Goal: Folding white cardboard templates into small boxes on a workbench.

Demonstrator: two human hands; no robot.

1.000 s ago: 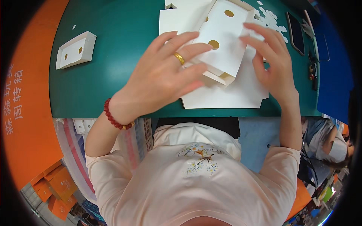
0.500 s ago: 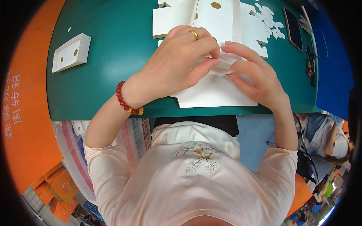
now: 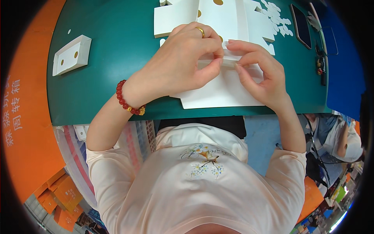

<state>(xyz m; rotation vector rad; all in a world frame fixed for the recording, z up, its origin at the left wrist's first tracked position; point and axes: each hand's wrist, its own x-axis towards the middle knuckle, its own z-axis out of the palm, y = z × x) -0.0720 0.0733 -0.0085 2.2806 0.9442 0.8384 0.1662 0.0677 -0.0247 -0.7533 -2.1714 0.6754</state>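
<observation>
Left hand (image 3: 179,62) & right hand (image 3: 261,76) pinch white card blank (image 3: 222,91) — fold edge hidden.

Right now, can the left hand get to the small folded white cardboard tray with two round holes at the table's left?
Probably yes: left hand pinches the white cardboard sheet, but bare green tabletop lies between it and the tray.

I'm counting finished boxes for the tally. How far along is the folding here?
Done: one folded white tray sits at the far left of the green table. In hand: the left hand and right hand pinch a fold along the top edge of a flat card blank. Left: more unfolded blanks lie behind the hands.
</observation>
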